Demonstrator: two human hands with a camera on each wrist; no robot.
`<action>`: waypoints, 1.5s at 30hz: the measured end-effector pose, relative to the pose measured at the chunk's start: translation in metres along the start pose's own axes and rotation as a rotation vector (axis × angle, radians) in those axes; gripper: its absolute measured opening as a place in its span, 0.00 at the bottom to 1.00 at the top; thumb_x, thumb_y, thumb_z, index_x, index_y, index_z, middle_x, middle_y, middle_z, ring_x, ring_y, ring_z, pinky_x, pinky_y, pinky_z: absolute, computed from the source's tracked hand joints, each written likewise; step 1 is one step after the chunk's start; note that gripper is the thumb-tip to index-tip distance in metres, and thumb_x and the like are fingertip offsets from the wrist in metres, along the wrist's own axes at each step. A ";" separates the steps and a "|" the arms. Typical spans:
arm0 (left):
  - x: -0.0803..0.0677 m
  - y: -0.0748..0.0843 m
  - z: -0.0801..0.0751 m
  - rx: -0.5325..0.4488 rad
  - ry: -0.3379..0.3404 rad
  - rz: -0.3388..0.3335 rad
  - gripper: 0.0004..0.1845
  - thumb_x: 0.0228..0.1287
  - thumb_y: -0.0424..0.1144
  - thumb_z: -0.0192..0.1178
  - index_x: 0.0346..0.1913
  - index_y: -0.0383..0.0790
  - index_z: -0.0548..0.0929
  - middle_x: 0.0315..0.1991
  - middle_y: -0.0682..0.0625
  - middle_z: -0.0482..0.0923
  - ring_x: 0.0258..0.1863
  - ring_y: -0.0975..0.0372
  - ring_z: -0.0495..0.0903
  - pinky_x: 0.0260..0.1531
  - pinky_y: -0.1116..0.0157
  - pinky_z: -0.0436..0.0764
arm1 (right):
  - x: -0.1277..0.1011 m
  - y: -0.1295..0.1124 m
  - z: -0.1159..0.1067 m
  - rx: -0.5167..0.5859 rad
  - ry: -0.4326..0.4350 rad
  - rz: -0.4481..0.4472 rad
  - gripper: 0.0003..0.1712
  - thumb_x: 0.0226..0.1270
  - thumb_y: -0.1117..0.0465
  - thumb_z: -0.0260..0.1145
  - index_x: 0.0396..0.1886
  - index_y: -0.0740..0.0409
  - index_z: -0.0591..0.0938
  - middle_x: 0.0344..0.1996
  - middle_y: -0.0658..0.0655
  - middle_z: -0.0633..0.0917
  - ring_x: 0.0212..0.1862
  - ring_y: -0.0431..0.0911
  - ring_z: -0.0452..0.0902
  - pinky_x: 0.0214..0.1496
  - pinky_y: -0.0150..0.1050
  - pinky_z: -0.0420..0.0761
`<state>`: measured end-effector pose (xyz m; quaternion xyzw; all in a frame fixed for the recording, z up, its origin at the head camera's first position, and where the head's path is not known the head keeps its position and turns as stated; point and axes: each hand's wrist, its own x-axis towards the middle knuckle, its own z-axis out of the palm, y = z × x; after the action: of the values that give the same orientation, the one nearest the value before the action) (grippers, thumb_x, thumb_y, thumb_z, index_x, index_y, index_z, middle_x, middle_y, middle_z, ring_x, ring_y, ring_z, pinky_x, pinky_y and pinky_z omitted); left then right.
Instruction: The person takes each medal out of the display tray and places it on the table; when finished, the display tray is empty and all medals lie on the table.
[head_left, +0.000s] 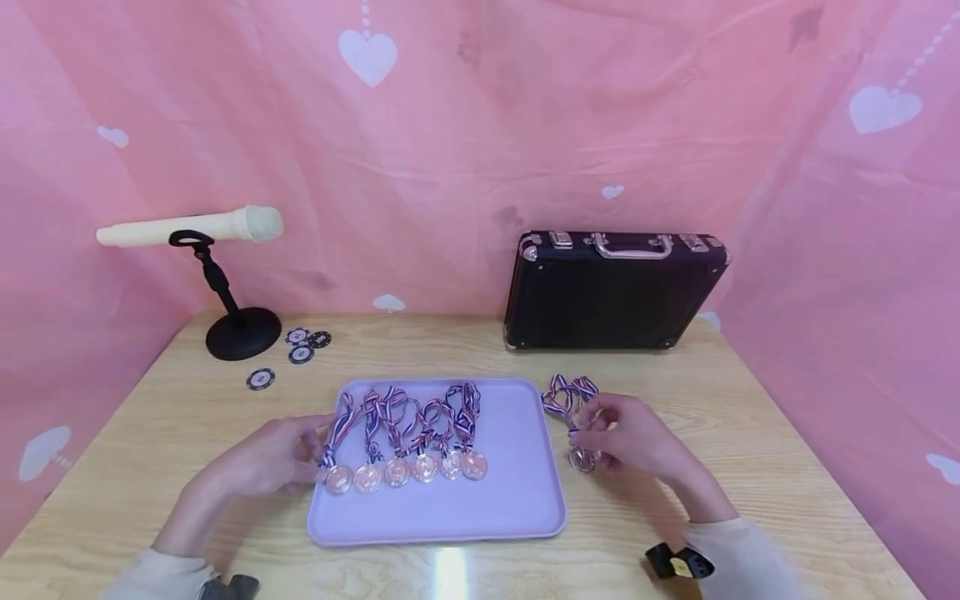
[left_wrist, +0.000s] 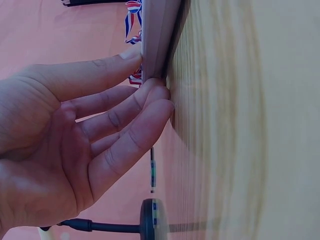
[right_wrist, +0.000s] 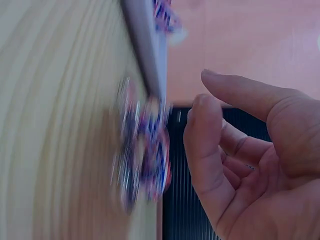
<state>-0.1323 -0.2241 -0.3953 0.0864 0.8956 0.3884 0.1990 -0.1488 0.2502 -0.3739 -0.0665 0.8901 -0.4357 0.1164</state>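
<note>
Here, just beneath the right hand's fingers, lies a bundle of medals on the bare wood: a shiny, silvery disc with striped red, white and blue ribbon looped beyond it, away from the person. How many are bunched there I can't tell; the fingers cover part, and up close the bundle blurs. The right hand is loose over it, thumb and forefinger bent toward each other with a gap between, nothing in their grasp.

Inward from those fingers sits the lilac tray, flat on the table, and there's a neat row of six medals in it! Pinkish, glinting discs, all toward the person, their crumpled ribbons stretching up behind. On the far side the left hand pinches the tray's edge, thumb at the rim and fingertips low against the side, right beside the end medal.

Past the left fingers, poker chips, then a white microphone on a black stand. Beyond the right fingers stands a black case, before pink heart-patterned cloth.
</note>
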 end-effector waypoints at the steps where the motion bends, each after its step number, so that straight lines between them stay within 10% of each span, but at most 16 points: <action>1: 0.000 0.000 0.000 -0.001 0.000 0.001 0.45 0.59 0.28 0.73 0.79 0.29 0.65 0.39 0.45 0.79 0.27 0.57 0.78 0.24 0.63 0.83 | 0.002 -0.007 0.007 0.011 -0.010 -0.005 0.14 0.64 0.63 0.77 0.43 0.65 0.82 0.26 0.56 0.81 0.19 0.46 0.80 0.20 0.40 0.84; 16: 0.001 0.000 -0.001 0.002 -0.006 -0.002 0.46 0.60 0.28 0.73 0.80 0.30 0.63 0.40 0.46 0.79 0.26 0.57 0.78 0.24 0.63 0.83 | 0.022 -0.055 0.094 -0.115 -0.178 -0.089 0.18 0.57 0.61 0.82 0.42 0.60 0.84 0.22 0.52 0.82 0.18 0.44 0.81 0.21 0.37 0.81; 26: 0.001 0.004 -0.002 0.017 -0.007 0.010 0.46 0.61 0.29 0.73 0.80 0.30 0.63 0.39 0.46 0.79 0.24 0.57 0.77 0.21 0.66 0.78 | 0.027 -0.054 0.104 -0.238 -0.115 -0.071 0.18 0.55 0.60 0.83 0.42 0.55 0.84 0.25 0.51 0.80 0.19 0.43 0.77 0.25 0.37 0.78; 45: 0.000 0.001 -0.002 -0.001 -0.010 -0.008 0.46 0.61 0.28 0.73 0.80 0.30 0.63 0.39 0.46 0.79 0.27 0.57 0.78 0.24 0.63 0.83 | 0.027 -0.050 0.101 -0.135 -0.150 -0.097 0.16 0.57 0.67 0.80 0.43 0.59 0.83 0.24 0.52 0.77 0.17 0.42 0.76 0.18 0.37 0.82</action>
<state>-0.1331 -0.2244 -0.3932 0.0849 0.8948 0.3874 0.2051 -0.1472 0.1369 -0.3979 -0.1497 0.9018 -0.3737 0.1569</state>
